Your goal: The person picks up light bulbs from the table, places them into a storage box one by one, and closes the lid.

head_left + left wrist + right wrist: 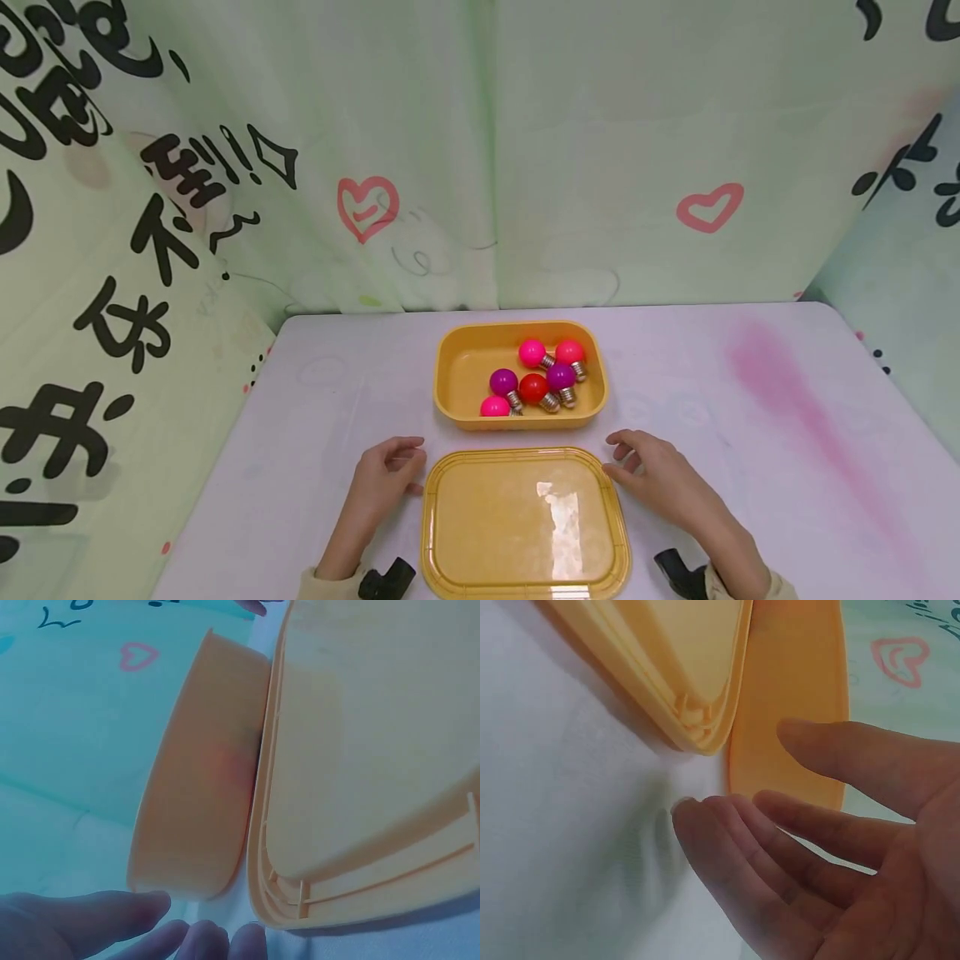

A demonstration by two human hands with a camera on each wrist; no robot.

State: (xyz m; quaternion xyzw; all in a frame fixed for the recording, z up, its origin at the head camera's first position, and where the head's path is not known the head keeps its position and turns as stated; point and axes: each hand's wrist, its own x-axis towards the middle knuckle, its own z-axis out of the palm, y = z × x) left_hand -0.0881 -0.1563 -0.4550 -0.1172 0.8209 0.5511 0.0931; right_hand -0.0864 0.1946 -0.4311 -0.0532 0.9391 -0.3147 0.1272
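Observation:
A yellow plastic lid (495,525) lies on the table in front of the person, its raised rim facing up. Just beyond it stands a yellow box (517,422) holding several small light bulbs, among them a red bulb (534,388), a purple bulb (503,382) and a pink bulb (532,353). My left hand (386,479) is beside the lid's far left corner, fingers loosely bent and holding nothing. At the far right corner, my right hand (663,479) has its fingertips close to the rim and nothing in its grasp. Both wrist views show relaxed fingers near the lid and the box's side.
The white table (330,400) has a pink smear (787,392) on its right side. A pale green curtain (570,150) with black writing and red hearts hangs behind and along both sides. Black wrist cameras, such as the left camera (387,578), sit on both wrists.

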